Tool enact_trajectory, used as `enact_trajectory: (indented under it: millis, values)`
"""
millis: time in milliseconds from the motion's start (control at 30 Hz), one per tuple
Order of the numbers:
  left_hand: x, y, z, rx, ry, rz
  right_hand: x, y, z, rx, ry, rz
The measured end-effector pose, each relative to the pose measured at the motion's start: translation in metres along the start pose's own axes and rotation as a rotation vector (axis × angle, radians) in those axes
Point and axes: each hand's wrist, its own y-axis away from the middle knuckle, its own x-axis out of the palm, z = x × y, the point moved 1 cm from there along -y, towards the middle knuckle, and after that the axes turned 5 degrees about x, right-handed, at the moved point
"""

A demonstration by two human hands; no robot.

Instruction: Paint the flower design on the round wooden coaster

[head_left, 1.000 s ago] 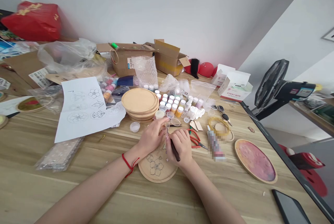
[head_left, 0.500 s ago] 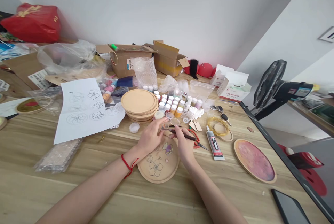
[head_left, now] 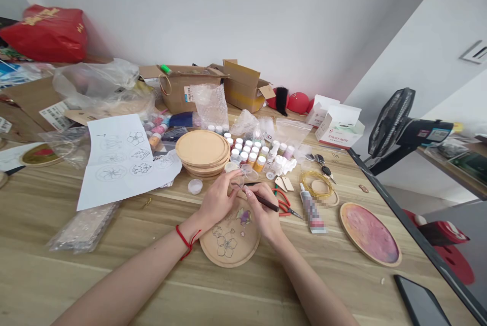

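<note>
My left hand (head_left: 218,196), with a red cord at the wrist, pinches a small clear plastic cup (head_left: 238,182) above the far edge of a round wooden plate (head_left: 228,260). On that plate are outlined flowers and a purple-coloured patch (head_left: 244,216). My right hand (head_left: 264,212) is closed round a thin tool with a dark handle (head_left: 267,204). The tool's tip points at the cup; its exact kind is hard to make out. Clear round lids (head_left: 249,172) and rows of white-capped paint jars (head_left: 252,158) stand just beyond my hands.
Left of the jars are stacked wooden plates (head_left: 202,149), a small tub (head_left: 195,186) and a paper with flower drawings (head_left: 114,164). To the right lie red-handled pliers (head_left: 283,202), a glue tube (head_left: 312,212), gold wire (head_left: 315,184), a pink painted plate (head_left: 371,234) and a phone (head_left: 420,300).
My right hand has shifted left with the tool, whose tip is now closer to the cup. My left hand still holds the cup in nearly the same place.
</note>
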Motion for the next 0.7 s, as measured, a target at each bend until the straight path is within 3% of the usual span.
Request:
enact_trajectory:
  millis: [300, 700]
  values:
    - [0.0, 0.002, 0.001, -0.028, 0.02, 0.039, -0.013, -0.008, 0.02, 0.103, 0.02, 0.207]
    - [0.0, 0.001, -0.002, 0.024, 0.035, 0.071, -0.01, -0.005, 0.025, -0.21, 0.346, 0.203]
